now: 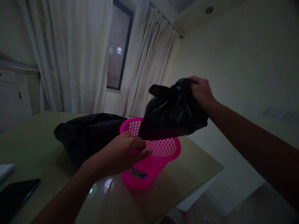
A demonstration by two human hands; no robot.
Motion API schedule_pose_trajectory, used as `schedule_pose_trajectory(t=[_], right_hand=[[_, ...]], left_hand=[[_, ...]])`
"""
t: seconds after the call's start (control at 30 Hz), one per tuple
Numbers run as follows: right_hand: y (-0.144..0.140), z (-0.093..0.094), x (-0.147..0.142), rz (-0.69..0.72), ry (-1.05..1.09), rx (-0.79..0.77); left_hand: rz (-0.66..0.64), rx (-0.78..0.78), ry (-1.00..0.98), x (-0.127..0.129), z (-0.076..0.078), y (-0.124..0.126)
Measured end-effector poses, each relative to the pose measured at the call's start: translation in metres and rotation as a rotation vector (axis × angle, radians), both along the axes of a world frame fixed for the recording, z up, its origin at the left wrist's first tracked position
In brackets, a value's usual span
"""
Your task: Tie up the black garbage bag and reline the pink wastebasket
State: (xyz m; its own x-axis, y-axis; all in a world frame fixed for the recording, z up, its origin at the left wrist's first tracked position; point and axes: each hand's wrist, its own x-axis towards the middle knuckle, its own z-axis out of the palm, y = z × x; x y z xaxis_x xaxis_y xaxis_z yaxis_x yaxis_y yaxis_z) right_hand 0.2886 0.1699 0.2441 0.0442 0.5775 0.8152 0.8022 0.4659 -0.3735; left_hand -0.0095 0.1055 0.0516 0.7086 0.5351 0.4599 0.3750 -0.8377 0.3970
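Pink basket (149, 161) tipped on its side on table (35, 140), steadied at rim by left hand (121, 155), fingers curled over it. Black bag (173, 115) pinched shut in right hand (202, 91), hanging over the opening, possibly partly inside; hard to tell in dim light. Could slip off rim or roll basket toward the near table edge if tugged.

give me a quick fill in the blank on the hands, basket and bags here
1. The right hand lifts a black plastic bag above the ____ basket.
2. The left hand rests on the basket's ____.
3. A second black bag lies on the table, to the ____ of the basket.

Missing words: pink; rim; left
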Motion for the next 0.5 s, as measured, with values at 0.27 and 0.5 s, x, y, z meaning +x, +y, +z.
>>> schedule_pose_trajectory(t=[0.27,0.5], right_hand=[[0.0,-0.09,-0.058,0.369,-0.351,-0.442],[-0.01,-0.103,-0.052,0.456,-0.268,-0.43]], left_hand=[[-0.005,-0.066,-0.069,-0.004,-0.002,0.0],[0.093,0.057,-0.188,-0.014,0.003,0.01]])
